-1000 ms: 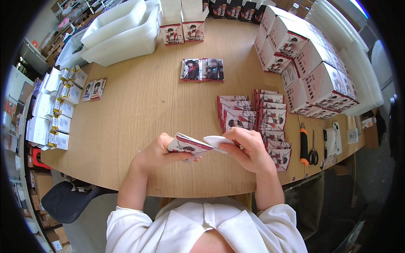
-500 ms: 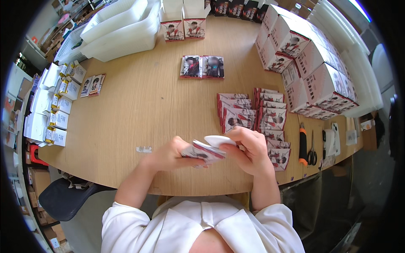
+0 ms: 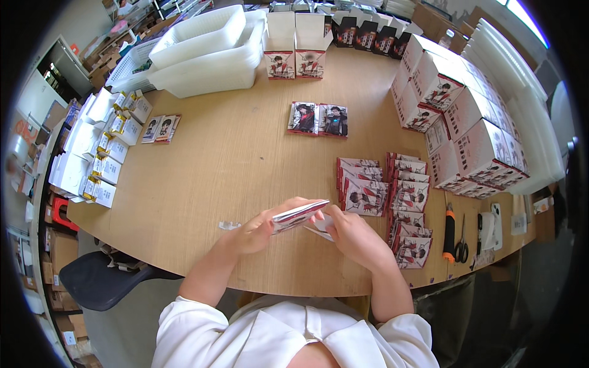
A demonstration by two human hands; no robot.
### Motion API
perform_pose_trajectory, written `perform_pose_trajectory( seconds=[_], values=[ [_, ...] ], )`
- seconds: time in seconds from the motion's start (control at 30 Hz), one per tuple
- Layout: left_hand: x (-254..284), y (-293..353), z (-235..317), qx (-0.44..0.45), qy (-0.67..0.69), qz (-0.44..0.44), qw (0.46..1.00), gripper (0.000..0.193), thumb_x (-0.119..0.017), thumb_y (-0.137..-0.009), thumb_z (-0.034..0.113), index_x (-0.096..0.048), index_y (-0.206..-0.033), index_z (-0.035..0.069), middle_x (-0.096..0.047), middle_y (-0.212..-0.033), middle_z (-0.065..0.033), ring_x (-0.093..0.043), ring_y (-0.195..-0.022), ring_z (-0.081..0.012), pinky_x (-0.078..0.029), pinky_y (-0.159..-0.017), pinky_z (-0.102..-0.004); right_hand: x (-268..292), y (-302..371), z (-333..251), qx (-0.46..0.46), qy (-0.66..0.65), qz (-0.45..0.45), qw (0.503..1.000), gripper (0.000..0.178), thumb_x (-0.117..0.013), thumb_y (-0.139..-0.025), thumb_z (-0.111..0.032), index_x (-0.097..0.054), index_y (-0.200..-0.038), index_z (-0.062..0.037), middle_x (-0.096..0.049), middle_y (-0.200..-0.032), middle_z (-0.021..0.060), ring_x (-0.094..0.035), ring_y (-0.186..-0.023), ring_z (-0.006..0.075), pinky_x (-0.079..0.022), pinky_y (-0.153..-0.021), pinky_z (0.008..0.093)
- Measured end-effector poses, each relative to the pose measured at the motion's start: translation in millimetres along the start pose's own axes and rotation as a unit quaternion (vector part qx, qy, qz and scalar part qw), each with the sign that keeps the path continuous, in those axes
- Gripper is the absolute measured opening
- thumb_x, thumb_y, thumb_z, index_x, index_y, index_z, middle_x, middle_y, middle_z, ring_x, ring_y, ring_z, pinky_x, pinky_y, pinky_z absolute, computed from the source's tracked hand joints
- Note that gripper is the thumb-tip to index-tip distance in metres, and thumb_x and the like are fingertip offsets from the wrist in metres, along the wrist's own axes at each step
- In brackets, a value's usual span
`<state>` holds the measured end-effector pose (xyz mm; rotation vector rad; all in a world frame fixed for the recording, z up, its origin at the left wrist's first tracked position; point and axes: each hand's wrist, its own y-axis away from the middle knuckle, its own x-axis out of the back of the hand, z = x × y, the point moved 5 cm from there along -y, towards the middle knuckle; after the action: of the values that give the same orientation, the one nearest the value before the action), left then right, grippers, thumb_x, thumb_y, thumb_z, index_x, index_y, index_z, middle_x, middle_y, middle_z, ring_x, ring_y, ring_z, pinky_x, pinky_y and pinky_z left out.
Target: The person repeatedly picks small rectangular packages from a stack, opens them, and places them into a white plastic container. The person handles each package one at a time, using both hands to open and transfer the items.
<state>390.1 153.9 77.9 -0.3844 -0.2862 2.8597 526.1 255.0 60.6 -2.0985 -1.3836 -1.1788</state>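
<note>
My left hand [image 3: 253, 233] is closed around a small stack of printed packets [image 3: 298, 217] with red and white edges, tilted above the near part of the table. Close beside it, my right hand [image 3: 359, 240] pinches a thin pale piece [image 3: 320, 230], mostly hidden by the fingers and the stack, so its kind is unclear. Right of the hands, overlapping rows of red-and-white picture packets [image 3: 365, 196] lie on the table. Farther off are two dark picture packets [image 3: 317, 119] side by side. A small clear plastic scrap [image 3: 229, 226] lies left of my left hand.
White-and-red boxes [image 3: 472, 141] are stacked at the right, near a black-and-orange cutter [image 3: 450, 236] and scissors [image 3: 461, 245]. Open white cartons [image 3: 104, 156] line the left edge. White plastic bins [image 3: 205, 67] and two open picture boxes [image 3: 294, 61] stand at the back.
The white piece in my right hand has gone from above the stack's end to below it. My left hand has turned the stack more edge-on. The whole view has shifted slightly.
</note>
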Motion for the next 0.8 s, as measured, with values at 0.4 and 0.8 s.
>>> perform_pose_trajectory(
  seconds=[0.4,0.8],
  values=[
    [9,3,1,-0.024,-0.15,0.045,0.987,0.087,-0.059,-0.079,0.063,-0.041,-0.134,-0.002,-0.046,-0.123,-0.0115,-0.042,-0.121,-0.0228,-0.034,-0.101,-0.0347,55,22,-48,0.299,-0.209,0.293,0.884,0.026,-0.071,-0.072,0.005,-0.07,-0.096,-0.0066,-0.052,-0.097,0.008,-0.054,-0.061,0.0103,-0.043,-0.051,0.0237],
    [5,-2,-5,0.054,-0.309,-0.069,0.947,0.063,-0.056,-0.088,0.045,-0.044,-0.133,0.002,-0.052,-0.121,-0.0133,-0.043,-0.118,-0.0287,-0.033,-0.102,-0.0387,48,17,-48,0.268,-0.072,0.182,0.943,0.015,-0.077,-0.065,-0.005,-0.071,-0.079,-0.0074,-0.053,-0.089,0.0054,-0.055,-0.069,0.0186,-0.047,-0.056,0.0315]
  ],
)
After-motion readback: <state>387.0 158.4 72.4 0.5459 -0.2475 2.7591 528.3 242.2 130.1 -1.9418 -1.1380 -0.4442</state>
